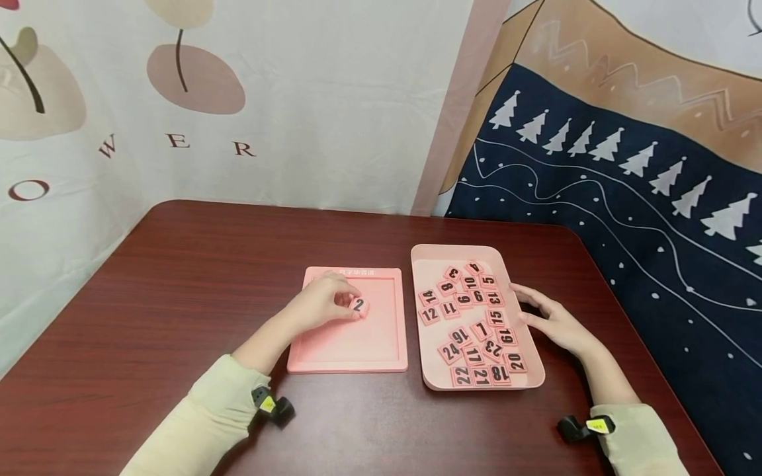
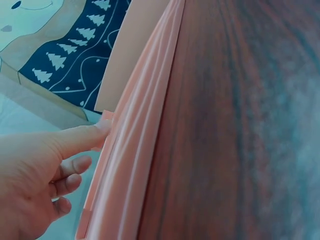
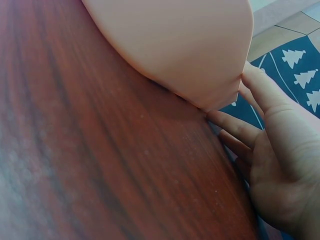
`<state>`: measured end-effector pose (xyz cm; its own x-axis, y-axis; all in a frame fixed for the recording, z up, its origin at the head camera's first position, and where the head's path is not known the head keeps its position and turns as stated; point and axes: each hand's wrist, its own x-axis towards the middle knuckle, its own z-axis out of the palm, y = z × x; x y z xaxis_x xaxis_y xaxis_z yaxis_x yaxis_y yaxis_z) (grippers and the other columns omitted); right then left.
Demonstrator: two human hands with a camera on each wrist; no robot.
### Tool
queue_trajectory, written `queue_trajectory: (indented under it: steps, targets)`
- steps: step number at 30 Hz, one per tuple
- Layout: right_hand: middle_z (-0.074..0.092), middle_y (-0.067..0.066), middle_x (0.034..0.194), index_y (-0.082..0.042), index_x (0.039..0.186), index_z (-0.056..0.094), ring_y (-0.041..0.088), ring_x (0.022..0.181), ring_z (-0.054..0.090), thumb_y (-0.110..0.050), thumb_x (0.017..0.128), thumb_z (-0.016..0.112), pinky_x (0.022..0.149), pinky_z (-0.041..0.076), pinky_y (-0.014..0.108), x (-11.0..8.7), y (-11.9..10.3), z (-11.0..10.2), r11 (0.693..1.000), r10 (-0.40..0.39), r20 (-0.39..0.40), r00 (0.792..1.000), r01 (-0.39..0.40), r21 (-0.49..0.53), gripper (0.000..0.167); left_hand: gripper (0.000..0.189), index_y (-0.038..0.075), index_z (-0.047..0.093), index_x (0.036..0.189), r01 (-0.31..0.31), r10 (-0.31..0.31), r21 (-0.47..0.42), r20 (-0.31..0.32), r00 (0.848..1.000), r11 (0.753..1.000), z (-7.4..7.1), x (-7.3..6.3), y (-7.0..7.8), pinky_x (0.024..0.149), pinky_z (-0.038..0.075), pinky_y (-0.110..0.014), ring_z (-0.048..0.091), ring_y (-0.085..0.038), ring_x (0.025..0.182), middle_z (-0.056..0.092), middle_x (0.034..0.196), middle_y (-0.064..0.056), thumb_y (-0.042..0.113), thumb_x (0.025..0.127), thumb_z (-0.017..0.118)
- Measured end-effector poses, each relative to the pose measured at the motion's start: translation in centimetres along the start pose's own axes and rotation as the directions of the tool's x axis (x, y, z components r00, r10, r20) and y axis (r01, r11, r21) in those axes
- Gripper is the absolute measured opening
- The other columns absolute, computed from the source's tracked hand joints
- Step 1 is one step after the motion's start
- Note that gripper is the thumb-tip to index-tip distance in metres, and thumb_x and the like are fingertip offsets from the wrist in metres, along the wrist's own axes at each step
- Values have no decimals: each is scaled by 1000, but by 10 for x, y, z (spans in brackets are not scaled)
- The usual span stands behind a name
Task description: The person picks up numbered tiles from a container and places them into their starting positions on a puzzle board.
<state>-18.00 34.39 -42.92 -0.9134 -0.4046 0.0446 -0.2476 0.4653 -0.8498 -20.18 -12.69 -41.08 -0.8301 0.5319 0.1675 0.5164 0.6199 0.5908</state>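
Observation:
A small pink tile numbered 2 is pinched between the thumb and fingers of my left hand. Below it lies a square pink frame board with a raised rim; the left wrist view catches the board edge-on. Whether the tile touches the board I cannot tell. To the right stands a pale pink tray with several loose numbered tiles turned various ways. My right hand touches the tray's right side with extended fingers, one at the upper edge and one lower in the right wrist view.
Both board and tray rest on a dark red-brown wooden table. Behind it hangs a white cloth with printed letters, beside a navy cloth with white trees. A dark wrist camera sits at the left sleeve.

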Motion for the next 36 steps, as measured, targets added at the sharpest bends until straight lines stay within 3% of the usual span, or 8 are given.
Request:
queue_trajectory:
  steps: [1,5,8,13,23,36]
  targets:
    - [43,16,141,-11,148,36,1,121,42,-13,96,57,94,32,15,0,0,0,1000,1,1,1000,-1,1,56,35,7,73,102,24,-24,-10,-11,1000,1000,-1,0,0,78,43,-34,49,-16,80,59,82,4,23,74,83]
    - [43,16,142,-12,148,36,1,122,41,-14,96,58,94,32,14,0,-1,0,1000,10,1,1000,-10,-5,56,38,7,73,106,91,-91,-8,-60,994,996,-9,-1,-3,76,43,-38,48,-18,82,60,85,2,23,73,84]
    - [43,15,142,-12,148,36,1,122,41,-15,96,58,94,32,14,0,0,0,1000,12,2,1000,-12,-4,57,36,8,74,103,97,-93,37,-115,989,995,-14,0,-8,68,40,-36,46,-19,80,58,79,2,23,72,85]
    - [44,15,141,-11,148,36,1,122,41,-14,96,58,94,32,15,1,1,0,1000,13,-2,1000,-13,4,56,32,7,75,100,143,-133,51,-160,978,988,-21,1,-18,66,37,-35,44,-21,78,55,74,-1,20,73,84]
    - [44,15,141,-12,148,36,1,122,42,-14,96,58,94,32,14,0,0,0,1000,7,1,1000,-7,4,56,39,3,73,106,274,-270,4,-159,950,962,-23,4,-33,65,35,-35,44,-23,78,52,70,-2,22,74,84]
    - [44,16,141,-11,148,36,2,122,42,-13,96,58,94,32,14,1,1,0,1000,0,-2,1000,0,7,56,39,4,73,104,286,-280,18,-158,947,958,-19,6,-32,66,32,-36,43,-24,77,48,67,-3,24,72,84]
